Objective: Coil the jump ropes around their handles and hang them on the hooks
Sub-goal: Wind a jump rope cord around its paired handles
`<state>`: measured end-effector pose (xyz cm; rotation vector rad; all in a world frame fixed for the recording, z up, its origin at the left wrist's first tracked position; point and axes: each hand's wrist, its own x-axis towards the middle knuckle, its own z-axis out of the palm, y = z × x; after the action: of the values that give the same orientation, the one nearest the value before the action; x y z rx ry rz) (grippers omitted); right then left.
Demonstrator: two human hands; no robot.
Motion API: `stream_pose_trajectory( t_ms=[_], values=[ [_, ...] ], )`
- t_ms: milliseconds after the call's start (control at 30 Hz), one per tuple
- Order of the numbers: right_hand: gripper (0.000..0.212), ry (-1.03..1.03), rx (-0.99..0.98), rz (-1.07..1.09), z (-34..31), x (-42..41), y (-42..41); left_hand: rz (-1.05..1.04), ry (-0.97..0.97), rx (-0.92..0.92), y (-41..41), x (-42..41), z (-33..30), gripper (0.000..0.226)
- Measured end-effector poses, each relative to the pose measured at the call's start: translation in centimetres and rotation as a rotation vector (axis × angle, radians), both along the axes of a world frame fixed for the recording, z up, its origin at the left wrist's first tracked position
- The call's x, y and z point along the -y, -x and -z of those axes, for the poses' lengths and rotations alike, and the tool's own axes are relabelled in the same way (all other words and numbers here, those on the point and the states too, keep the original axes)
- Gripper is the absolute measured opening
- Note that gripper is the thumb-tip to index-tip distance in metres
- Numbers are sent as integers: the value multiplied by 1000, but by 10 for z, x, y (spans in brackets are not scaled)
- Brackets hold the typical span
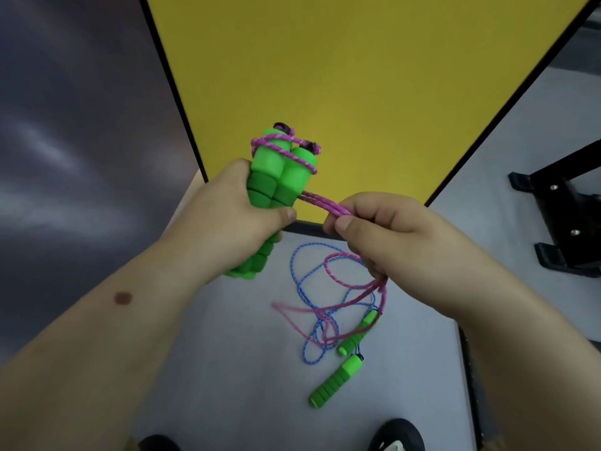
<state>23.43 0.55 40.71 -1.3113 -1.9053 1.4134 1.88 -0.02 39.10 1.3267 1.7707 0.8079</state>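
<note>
Head view: the left hand (227, 206) grips 2 green handles (279, 177) upright, side by side; the right hand (383, 229), just to their right, pinches the pink rope (325, 203) leaving them sideways. 1 blue rope (302, 281) with 2 handles (335, 382) lies on the floor (227, 353) below.

My left hand (227, 213) covers the middle of the paired green handles (279, 177), so I can't see whether the pink rope (325, 205) wraps there too. The strands vanish inside my right hand (387, 229) (count unclear, two or three). The slack below my right fist (354, 299) is motion-blurred. Where it crosses the blue rope (300, 281) on the floor, I can't tell which lies on top. The shoes (395, 434) are cut off by the bottom edge, the black stand (562, 216) by the right edge.
</note>
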Motion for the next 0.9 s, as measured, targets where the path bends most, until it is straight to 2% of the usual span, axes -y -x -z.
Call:
stream_pose_trajectory(
  t_ms=[67,100,233,367,500,567,667,733,867,900],
  values=[
    [22,-56,-17,-37,-8,4,1,100,-7,-334,-2,2,2,33],
    [22,-109,-2,-53,-10,5,1,163,19,-407,-4,3,3,34],
    [15,-320,49,18,-6,3,2,463,142,-462,-5,7,2,38],
    [7,-282,11,136,0,-2,-2,697,319,-416,-2,12,-10,51],
    [21,-178,-30,157,3,-5,-6,821,338,-78,9,12,-20,51],
    [20,-146,-51,131,4,-6,-6,774,276,159,12,13,-22,50],
    [22,-161,50,112,7,-7,-6,618,211,458,12,14,-23,47],
    [29,-129,112,110,8,-6,-4,484,135,479,9,12,-21,47],
    [24,-104,212,71,6,-4,-2,122,8,362,4,4,-10,61],
    [24,-104,224,51,5,-3,-2,68,-12,278,3,3,-8,62]
  ],
)
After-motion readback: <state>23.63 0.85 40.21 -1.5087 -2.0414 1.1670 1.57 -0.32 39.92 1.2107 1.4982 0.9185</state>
